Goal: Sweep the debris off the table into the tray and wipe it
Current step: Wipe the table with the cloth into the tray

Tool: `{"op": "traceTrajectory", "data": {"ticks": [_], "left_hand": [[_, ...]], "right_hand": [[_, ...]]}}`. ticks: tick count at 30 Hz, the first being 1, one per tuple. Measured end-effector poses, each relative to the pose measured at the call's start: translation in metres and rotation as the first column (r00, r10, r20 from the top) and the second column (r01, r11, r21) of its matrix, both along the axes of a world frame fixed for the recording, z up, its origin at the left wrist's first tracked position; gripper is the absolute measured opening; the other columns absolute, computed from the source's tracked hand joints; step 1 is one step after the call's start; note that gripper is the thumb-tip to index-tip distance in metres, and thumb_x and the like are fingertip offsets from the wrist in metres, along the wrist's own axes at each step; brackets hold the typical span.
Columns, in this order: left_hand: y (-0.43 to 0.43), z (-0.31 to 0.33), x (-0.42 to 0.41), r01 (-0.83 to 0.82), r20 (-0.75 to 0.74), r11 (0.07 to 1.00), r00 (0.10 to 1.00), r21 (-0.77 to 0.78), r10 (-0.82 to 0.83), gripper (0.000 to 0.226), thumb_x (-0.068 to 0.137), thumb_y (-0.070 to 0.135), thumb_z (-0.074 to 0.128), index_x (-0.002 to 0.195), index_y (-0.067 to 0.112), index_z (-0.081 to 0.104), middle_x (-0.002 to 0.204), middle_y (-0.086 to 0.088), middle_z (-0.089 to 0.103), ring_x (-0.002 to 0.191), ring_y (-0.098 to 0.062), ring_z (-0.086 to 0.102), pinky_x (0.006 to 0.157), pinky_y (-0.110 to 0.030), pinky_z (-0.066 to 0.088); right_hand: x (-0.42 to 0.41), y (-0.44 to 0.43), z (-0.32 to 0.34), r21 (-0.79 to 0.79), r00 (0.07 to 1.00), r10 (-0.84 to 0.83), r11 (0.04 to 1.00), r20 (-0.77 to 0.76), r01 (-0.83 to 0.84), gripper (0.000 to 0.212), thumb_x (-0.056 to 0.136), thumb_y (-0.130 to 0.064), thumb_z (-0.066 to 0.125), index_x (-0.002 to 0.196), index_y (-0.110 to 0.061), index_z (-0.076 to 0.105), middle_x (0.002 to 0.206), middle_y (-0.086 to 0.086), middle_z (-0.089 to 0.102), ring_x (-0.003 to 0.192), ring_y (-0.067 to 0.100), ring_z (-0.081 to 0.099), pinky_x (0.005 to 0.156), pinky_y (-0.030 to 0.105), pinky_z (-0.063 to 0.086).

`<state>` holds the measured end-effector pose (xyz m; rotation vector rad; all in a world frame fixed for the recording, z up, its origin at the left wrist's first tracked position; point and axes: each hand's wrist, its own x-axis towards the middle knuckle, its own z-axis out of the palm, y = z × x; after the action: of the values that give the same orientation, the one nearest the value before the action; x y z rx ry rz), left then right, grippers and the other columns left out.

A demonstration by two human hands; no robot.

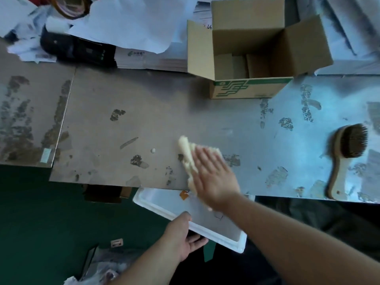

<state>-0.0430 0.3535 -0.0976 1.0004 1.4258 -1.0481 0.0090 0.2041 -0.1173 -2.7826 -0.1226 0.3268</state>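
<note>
Now the right hand point(213, 177) lies flat, fingers straight and together, pressing a pale yellow cloth point(186, 149) onto the metal table point(144, 110) close to its near edge. The cloth is bunched and sticks out past the fingers on the left side; the hand is blurred. The left hand point(178, 237) grips the near long rim of a white tray point(239, 244), thumb over the top and fingers underneath. The tray is held just below the table's near edge, directly under the cloth, with its far part tucked beneath the tabletop. An orange scrap point(183, 195) lies inside the tray near the table edge. A small white crumb point(153, 150) sits on the table just left of the cloth, apart from it. The tabletop is blotched with dark, worn patches.

Well to the right a wooden brush point(347, 149) lies on the table, dark bristles at the far end and handle pointing to the near edge; neither hand touches it. At the back stands an open cardboard box point(246, 87) with green print on its front. Left of it, loose white papers point(127, 23) partly cover a black device point(76, 49). Below the table the floor point(41, 223) is dark green.
</note>
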Motion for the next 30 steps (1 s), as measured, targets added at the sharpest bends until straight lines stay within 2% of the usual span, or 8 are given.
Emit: {"op": "traceTrajectory", "data": {"ticks": [4, 7, 10, 13, 17, 21, 24, 30], "left_hand": [[-0.017, -0.001, -0.004, -0.006, 0.003, 1.000, 1.000, -0.021, 0.006, 0.021, 0.098, 0.020, 0.058, 0.110, 0.002, 0.056, 0.100, -0.021, 0.063, 0.080, -0.038, 0.068, 0.067, -0.051, 0.060], [-0.026, -0.003, -0.008, -0.010, 0.000, 0.999, 1.000, -0.039, 0.010, 0.019, 0.097, 0.017, 0.058, 0.108, 0.003, 0.051, 0.087, -0.018, 0.059, 0.054, -0.031, 0.063, 0.063, -0.049, 0.060], [-0.035, -0.005, -0.011, -0.035, -0.020, 0.999, 0.999, -0.016, 0.035, 0.030, 0.096, 0.014, 0.063, 0.120, 0.000, 0.050, 0.101, -0.020, 0.057, 0.085, -0.041, 0.065, 0.073, -0.058, 0.058], [-0.048, -0.005, -0.015, -0.050, -0.021, 0.999, 0.999, -0.010, 0.049, 0.031, 0.095, 0.012, 0.063, 0.122, 0.001, 0.050, 0.107, -0.021, 0.056, 0.097, -0.047, 0.063, 0.066, -0.057, 0.060], [-0.061, -0.007, -0.020, -0.053, -0.001, 0.999, 0.999, -0.007, 0.053, 0.029, 0.095, 0.011, 0.061, 0.120, 0.002, 0.049, 0.110, -0.022, 0.054, 0.104, -0.049, 0.063, 0.058, -0.053, 0.061], [-0.071, -0.005, -0.020, -0.058, 0.000, 0.998, 0.998, -0.005, 0.058, 0.025, 0.095, 0.012, 0.059, 0.116, 0.002, 0.050, 0.110, -0.025, 0.058, 0.105, -0.050, 0.065, 0.065, -0.055, 0.062], [-0.073, -0.002, -0.018, -0.079, 0.001, 0.997, 0.997, 0.012, 0.079, 0.024, 0.096, 0.013, 0.058, 0.115, 0.002, 0.049, 0.109, -0.024, 0.057, 0.107, -0.051, 0.065, 0.071, -0.058, 0.061], [-0.071, -0.001, -0.017, -0.097, -0.029, 0.995, 0.995, 0.004, 0.097, 0.025, 0.096, 0.012, 0.059, 0.118, 0.001, 0.050, 0.108, -0.023, 0.057, 0.104, -0.051, 0.065, 0.067, -0.058, 0.061]], "right_hand": [[-0.046, -0.005, -0.001, 0.205, 0.984, 0.175, 0.963, 0.031, -0.178, 0.054, 0.102, -0.030, 0.036, 0.155, -0.018, 0.041, 0.163, -0.001, 0.034, 0.153, 0.016, 0.024, 0.125, 0.038, 0.016], [-0.056, -0.024, 0.022, 0.467, 0.990, -0.122, 0.873, -0.067, 0.139, 0.031, 0.104, -0.029, 0.043, 0.126, -0.030, 0.065, 0.127, -0.008, 0.068, 0.120, 0.009, 0.060, 0.101, 0.037, 0.048], [-0.049, -0.065, 0.060, 0.533, 0.724, -0.632, 0.526, -0.278, 0.663, 0.022, 0.106, -0.040, 0.044, 0.110, -0.036, 0.065, 0.094, -0.018, 0.068, 0.089, -0.004, 0.062, 0.069, 0.022, 0.048], [-0.040, -0.132, 0.093, 0.621, 0.440, -0.881, 0.249, -0.174, 0.743, 0.020, 0.107, -0.035, 0.043, 0.107, -0.028, 0.061, 0.088, -0.016, 0.062, 0.079, -0.014, 0.057, 0.060, 0.007, 0.040], [-0.025, -0.212, 0.096, 0.656, 0.469, -0.879, 0.402, 0.082, 0.638, 0.018, 0.108, -0.033, 0.039, 0.110, -0.031, 0.057, 0.097, -0.015, 0.058, 0.090, -0.001, 0.055, 0.080, 0.021, 0.045], [-0.015, -0.245, 0.036, 0.299, 0.709, -0.702, 0.663, -0.067, 0.686, 0.054, 0.105, -0.042, 0.030, 0.158, -0.032, 0.030, 0.165, -0.006, 0.026, 0.153, 0.013, 0.016, 0.124, 0.038, 0.011], [-0.016, -0.229, 0.006, 0.010, 0.828, -0.546, 0.834, -0.127, 0.552, 0.059, 0.101, -0.053, 0.018, 0.159, -0.046, 0.012, 0.170, -0.009, -0.004, 0.155, 0.012, -0.012, 0.126, 0.041, -0.005], [-0.039, -0.130, 0.007, 0.003, 0.996, -0.045, 0.999, -0.083, 0.046, 0.061, 0.105, -0.055, 0.015, 0.161, -0.033, 0.018, 0.169, -0.001, 0.005, 0.157, 0.022, -0.001, 0.126, 0.043, 0.002]]}}
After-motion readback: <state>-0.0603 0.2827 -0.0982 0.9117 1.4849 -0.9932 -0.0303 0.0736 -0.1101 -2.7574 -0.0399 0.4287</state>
